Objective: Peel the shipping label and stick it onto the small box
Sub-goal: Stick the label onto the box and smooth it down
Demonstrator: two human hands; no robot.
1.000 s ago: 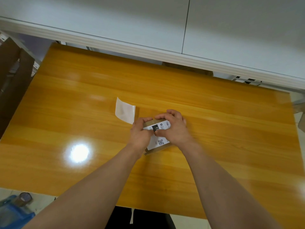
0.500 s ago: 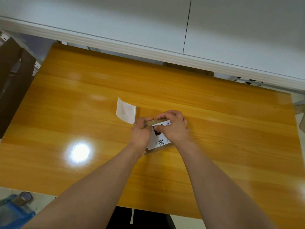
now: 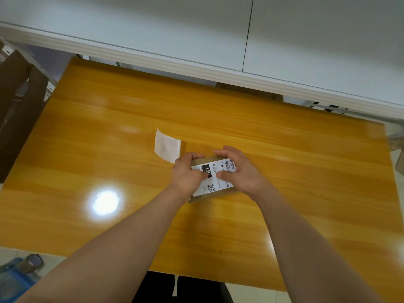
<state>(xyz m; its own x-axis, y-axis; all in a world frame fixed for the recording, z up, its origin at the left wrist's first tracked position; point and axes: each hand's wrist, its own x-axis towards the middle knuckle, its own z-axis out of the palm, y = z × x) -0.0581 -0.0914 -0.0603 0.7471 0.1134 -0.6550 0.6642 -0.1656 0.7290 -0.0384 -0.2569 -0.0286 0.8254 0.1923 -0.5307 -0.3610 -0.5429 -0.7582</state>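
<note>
A small brown cardboard box (image 3: 215, 197) lies in the middle of the orange wooden table (image 3: 306, 171). The white shipping label (image 3: 215, 181), printed with "15H", a barcode and a QR code, lies flat on the box's top. My left hand (image 3: 188, 172) grips the box's left side, thumb pressed on the label. My right hand (image 3: 239, 168) wraps the box's right and far side, its thumb also on the label. Much of the box is hidden under my hands.
The blank peeled backing sheet (image 3: 167, 146) lies curled on the table just left of my left hand. Dark brown cardboard (image 3: 17, 110) stands past the table's left edge. A roll of brown tape (image 3: 32, 262) and a blue object (image 3: 13, 281) sit on the floor at bottom left.
My thumbs have slid apart across the label, uncovering more of its print. The box and the backing sheet have stayed in place.
</note>
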